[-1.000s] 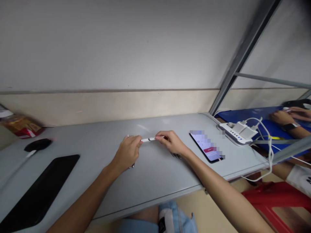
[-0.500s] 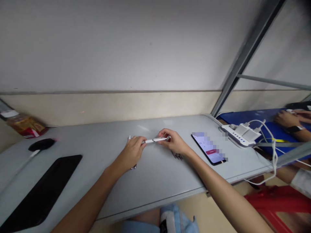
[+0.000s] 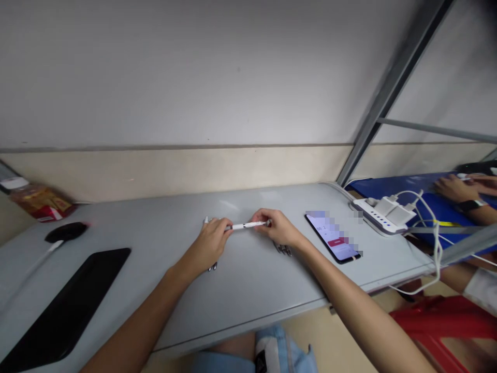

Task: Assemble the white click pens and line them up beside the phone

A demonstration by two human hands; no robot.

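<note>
A slim white pen (image 3: 243, 226) is held level above the grey table (image 3: 248, 290), between my two hands. My left hand (image 3: 212, 241) has its fingers closed round the pen's left end. At the other end, the fingers of my right hand (image 3: 275, 225) pinch the pen. Small shiny metal parts (image 3: 213, 267) show beneath my left hand, and a few similar metal pieces (image 3: 283, 249) lie under my right wrist. A white tip (image 3: 206, 220) shows just behind my left fingers; what it belongs to is hidden.
A lit phone (image 3: 334, 237) and a white power strip (image 3: 382, 215) with cables are at the right. On the left are a black mat (image 3: 70, 308), a black disc with a cable (image 3: 66, 232) and a bottle (image 3: 41, 201). Another person's hands (image 3: 458, 187) are at the blue table.
The pen has turned slightly about its length, its dark clip mark showing differently. Both hands keep their hold and nearly the same place.
</note>
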